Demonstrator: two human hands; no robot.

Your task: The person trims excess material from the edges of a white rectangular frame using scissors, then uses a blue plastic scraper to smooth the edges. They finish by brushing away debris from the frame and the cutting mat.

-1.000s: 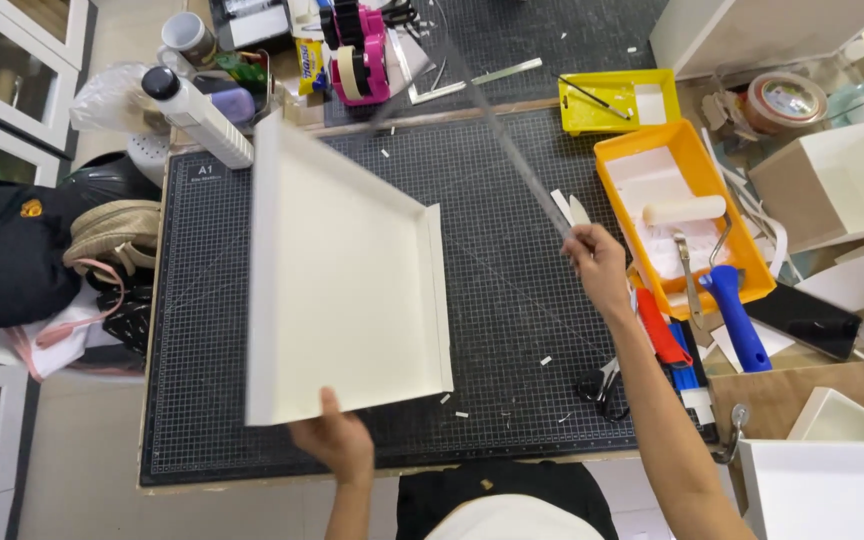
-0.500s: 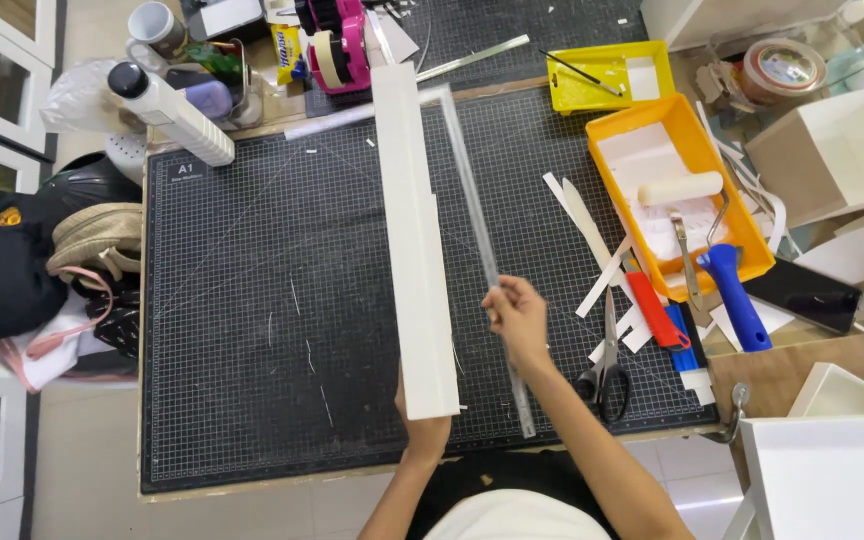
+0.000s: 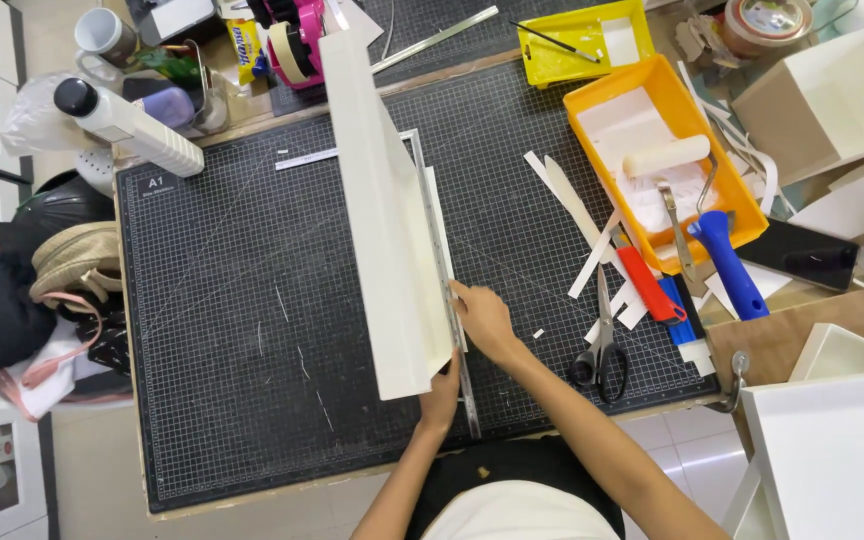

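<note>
The long white foam-board piece (image 3: 382,210) is being held upright on the cutting mat (image 3: 222,330), its long axis running away from the person. Its near end is being gripped by the left hand (image 3: 439,395), while the steel ruler (image 3: 442,270) beside it is being pressed flat by the right hand's (image 3: 484,322) extended fingers.

Pale tiled floor (image 3: 697,440) (evenly lit) beneath a wooden worktable (image 3: 802,325)

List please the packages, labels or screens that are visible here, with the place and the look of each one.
Phone: right of the orange tray, flat black rectangle, screen dark.
Small packet: top, left of the pink tape dispenser, yellow and blue with red print.
Cylindrical container: top left corner of the cutting mat, lying down, white body, black cap.
Mat label: white mark in the mat's top left corner.
</note>
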